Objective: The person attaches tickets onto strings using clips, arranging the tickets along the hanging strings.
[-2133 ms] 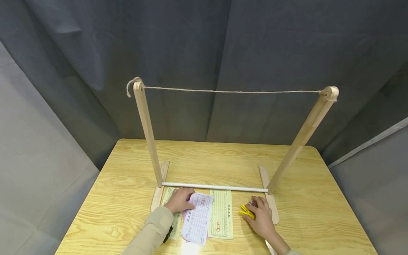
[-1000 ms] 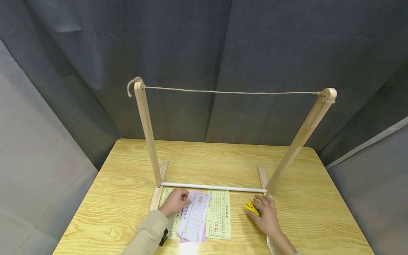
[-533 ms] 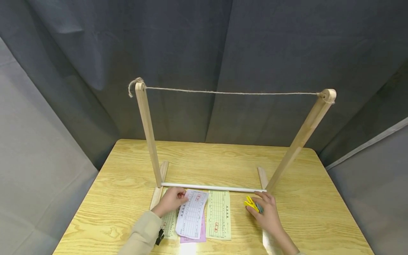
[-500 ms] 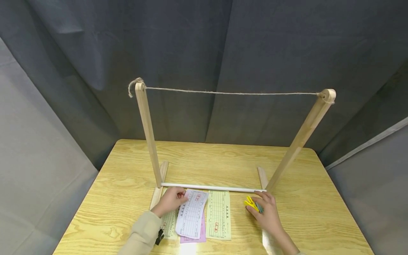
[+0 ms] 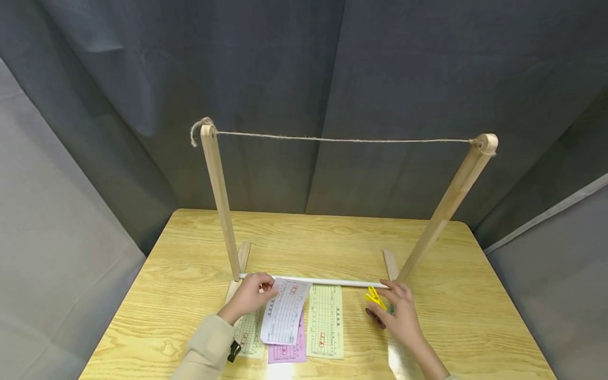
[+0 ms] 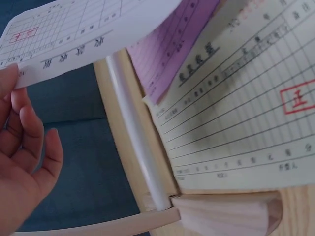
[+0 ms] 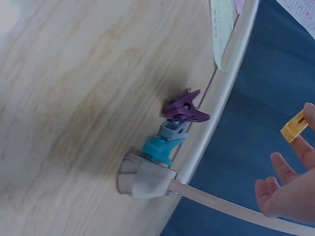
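Observation:
My left hand (image 5: 249,298) pinches a white receipt slip (image 5: 285,316) by its upper left corner, raised off the papers beneath. The left wrist view shows thumb and finger on the edge of this slip (image 6: 74,37), above the white rod. Under it lies a purple slip (image 5: 287,352), between a left pale green slip (image 5: 248,343), partly hidden by my arm, and a right one (image 5: 325,323). My right hand (image 5: 401,315) pinches a yellow clothespin (image 7: 295,126), lifted, the other fingers loosely curved. Purple (image 7: 186,107), grey-blue (image 7: 173,129) and teal clothespins (image 7: 161,148) rest on the table below.
A wooden stand has a left post (image 5: 220,200) and a right post (image 5: 446,208), with twine (image 5: 342,140) strung between their tops. A white rod (image 5: 342,282) joins the posts low down. Dark curtains (image 5: 304,79) hang behind the wooden table (image 5: 304,237).
My left hand has lifted the white slip up and away, baring more of the purple slip. The right hand has raised the yellow clothespin, and the purple clothespin now shows below it.

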